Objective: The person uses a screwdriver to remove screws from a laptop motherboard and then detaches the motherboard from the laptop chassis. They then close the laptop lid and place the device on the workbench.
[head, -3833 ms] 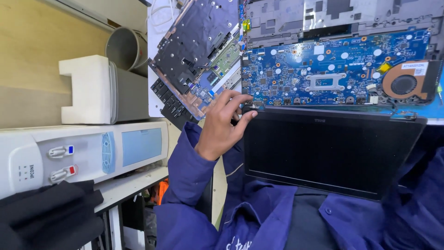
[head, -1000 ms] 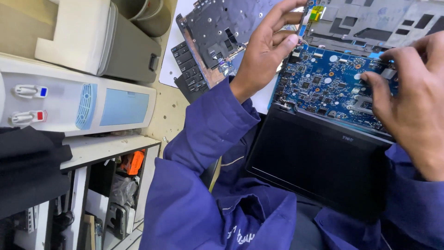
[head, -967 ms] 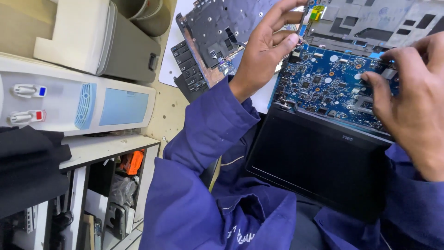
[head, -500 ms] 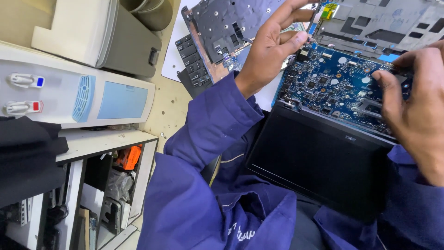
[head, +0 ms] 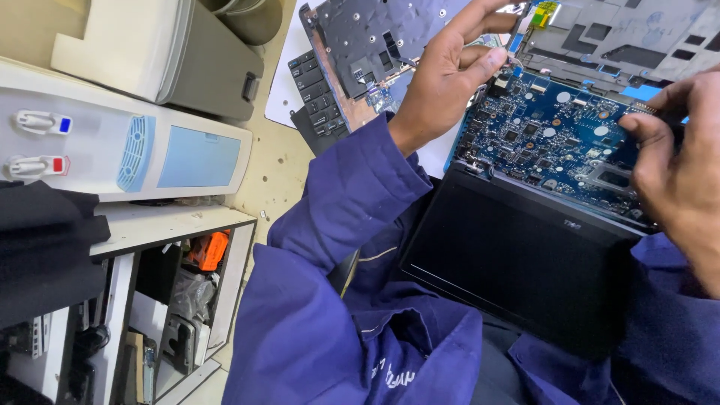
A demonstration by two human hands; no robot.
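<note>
Because the dark laptop screen panel (head: 525, 262) lies across the person's lap, hinged below the work with nothing flat showing under it, a shift of the knees could tip the whole opened machine, and the blue circuit board (head: 559, 142) would go with it.

The right hand (head: 679, 172) sits over the board's right edge with its fingers (head: 645, 139) curled close together on the board; whether they pinch a part there I cannot tell, since the hand covers the spot. A slip there could, I judge, scrape the small components packed beside it.

Farther up, the left hand (head: 450, 67) reaches to the board's top left corner, thumb and forefinger narrowed around something small near a thin ribbon with a yellow tab (head: 541, 13). Pulling at an angle could tear that ribbon or lift its socket.

Room is tight. The left forearm crosses just beside a detached keyboard (head: 326, 90) and a grey perforated plate (head: 371, 41), both leaning off a white sheet; an elbow swing could knock them. The grey laptop base frame (head: 622, 37) closes the far side. To the left, a white water dispenser (head: 127, 142) and a shelf (head: 165, 225) crammed with gear stand near, so free space is mostly straight up.
</note>
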